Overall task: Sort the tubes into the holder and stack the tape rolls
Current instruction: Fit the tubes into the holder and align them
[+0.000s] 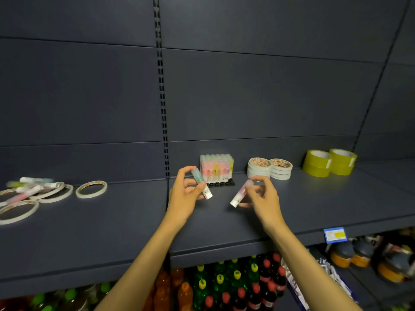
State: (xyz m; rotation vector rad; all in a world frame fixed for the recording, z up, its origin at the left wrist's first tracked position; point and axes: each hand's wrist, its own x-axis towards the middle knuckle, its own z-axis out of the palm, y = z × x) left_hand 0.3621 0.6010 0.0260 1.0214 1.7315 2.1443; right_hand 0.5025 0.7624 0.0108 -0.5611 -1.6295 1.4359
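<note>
Green-tinted and pink-tinted, the two tubes I'm carrying sit one in each hand, above the dark shelf (134,221) and just in front of the holder (216,168). My left hand (186,194) has the green tube (201,182) pinched between thumb and curled fingers (187,170), cap end tilted up toward the holder. My right hand (260,196) pinches the pink tube (241,194) the same way, slanted with its pale base low and to the left. I judge both are held near the middle so I can turn them upright and drop them into the black base, which is already packed with standing tubes at the back and shows free sockets along its front edge.

Off to the left lie the loose tubes (31,187), still mixed in with flat white tape rings (91,189). Those rings are unstacked. To the right of the holder stand two short stacks of white tape rolls (269,168), and beyond them the yellow-green tape rolls (329,162), also stacked in two piles. So I judge the sorting is well along, with the left heap remaining.
</note>
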